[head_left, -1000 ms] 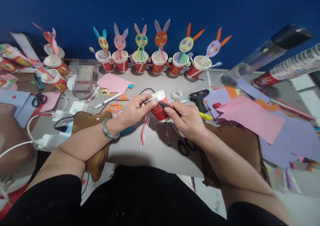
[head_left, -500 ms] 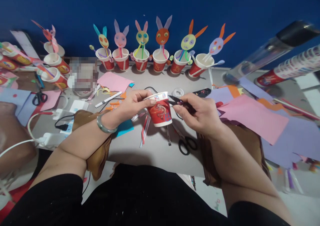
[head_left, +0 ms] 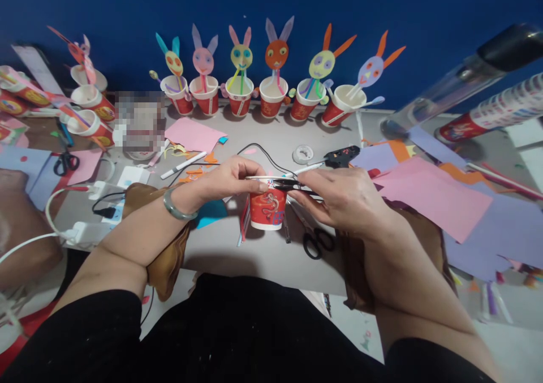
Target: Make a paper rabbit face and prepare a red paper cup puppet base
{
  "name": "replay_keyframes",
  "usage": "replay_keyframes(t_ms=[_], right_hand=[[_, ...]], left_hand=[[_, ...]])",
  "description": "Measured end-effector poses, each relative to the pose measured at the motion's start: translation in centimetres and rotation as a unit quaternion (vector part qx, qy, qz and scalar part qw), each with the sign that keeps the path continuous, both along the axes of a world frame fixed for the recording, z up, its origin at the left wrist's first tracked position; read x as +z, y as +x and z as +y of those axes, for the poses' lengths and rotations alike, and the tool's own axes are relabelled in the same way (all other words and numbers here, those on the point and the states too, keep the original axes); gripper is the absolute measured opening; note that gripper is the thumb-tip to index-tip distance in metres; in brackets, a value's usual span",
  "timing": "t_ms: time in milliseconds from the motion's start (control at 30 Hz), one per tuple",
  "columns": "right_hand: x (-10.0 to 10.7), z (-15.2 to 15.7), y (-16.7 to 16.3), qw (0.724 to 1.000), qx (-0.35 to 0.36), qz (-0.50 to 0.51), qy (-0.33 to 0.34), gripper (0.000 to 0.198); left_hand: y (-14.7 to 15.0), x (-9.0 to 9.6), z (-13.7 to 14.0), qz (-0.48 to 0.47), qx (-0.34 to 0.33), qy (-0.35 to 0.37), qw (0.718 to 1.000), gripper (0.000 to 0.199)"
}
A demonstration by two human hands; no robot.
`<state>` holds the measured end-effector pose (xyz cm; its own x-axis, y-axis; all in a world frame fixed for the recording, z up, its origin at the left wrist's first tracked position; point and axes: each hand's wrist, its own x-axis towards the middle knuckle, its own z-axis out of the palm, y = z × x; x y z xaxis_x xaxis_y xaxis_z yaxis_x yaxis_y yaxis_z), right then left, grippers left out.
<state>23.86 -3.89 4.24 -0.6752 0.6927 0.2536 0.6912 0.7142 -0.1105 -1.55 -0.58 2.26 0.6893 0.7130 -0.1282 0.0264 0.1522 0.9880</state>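
Observation:
A red and white paper cup (head_left: 267, 209) with a dragon print is held upright, just above the table. My left hand (head_left: 229, 180) grips its rim on the left side, thumb in front and fingers behind. My right hand (head_left: 339, 196) is closed around dark scissors (head_left: 292, 185), whose narrow blades lie against the cup's rim; the handles are mostly covered by my fingers. Below the cup rest several straws (head_left: 244, 224), a pen (head_left: 287, 230) and a second pair of scissors with black handles (head_left: 318, 241).
Several cups with paper rabbit heads (head_left: 241, 97) line the blue wall. A glue gun (head_left: 343, 155) and a tape roll (head_left: 302, 154) lie behind my right hand. Coloured paper (head_left: 441, 196) covers the right side; power plugs (head_left: 91, 230) and another person's arm (head_left: 25, 230) are at left.
The cup has come down slightly and turned from tilted to upright. The scissors have moved left and down, now lying flatter across the rim.

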Motion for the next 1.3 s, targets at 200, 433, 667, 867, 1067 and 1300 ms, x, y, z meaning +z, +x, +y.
replay_keyframes(t_ms=[200, 433, 667, 867, 1067, 1300], right_hand=[[0.3, 0.1, -0.1, 0.999, 0.014, 0.010, -0.049, 0.042], [0.2, 0.0, -0.2, 0.996, 0.040, 0.036, -0.071, 0.041], [0.3, -0.2, -0.3, 0.996, 0.048, 0.033, -0.073, 0.043], [0.4, -0.2, -0.2, 0.995, 0.059, 0.029, -0.073, 0.042], [0.2, 0.1, 0.0, 0.988, 0.076, 0.061, -0.117, 0.040], [-0.1, 0.8, 0.0, 0.979, 0.086, 0.095, -0.161, 0.035]], left_hand=[[-0.2, 0.1, 0.2, 0.008, -0.031, 0.009, 0.999, 0.041], [-0.4, 0.0, 0.4, 0.014, -0.057, 0.023, 0.998, 0.039], [-0.6, -0.2, 0.5, 0.026, -0.067, 0.038, 0.997, 0.038], [-0.8, -0.4, 0.4, 0.028, -0.068, 0.039, 0.997, 0.035], [-0.6, -0.3, 0.4, 0.014, -0.069, 0.024, 0.997, 0.034], [-0.7, -0.1, 0.2, 0.015, -0.052, 0.031, 0.998, 0.034]])
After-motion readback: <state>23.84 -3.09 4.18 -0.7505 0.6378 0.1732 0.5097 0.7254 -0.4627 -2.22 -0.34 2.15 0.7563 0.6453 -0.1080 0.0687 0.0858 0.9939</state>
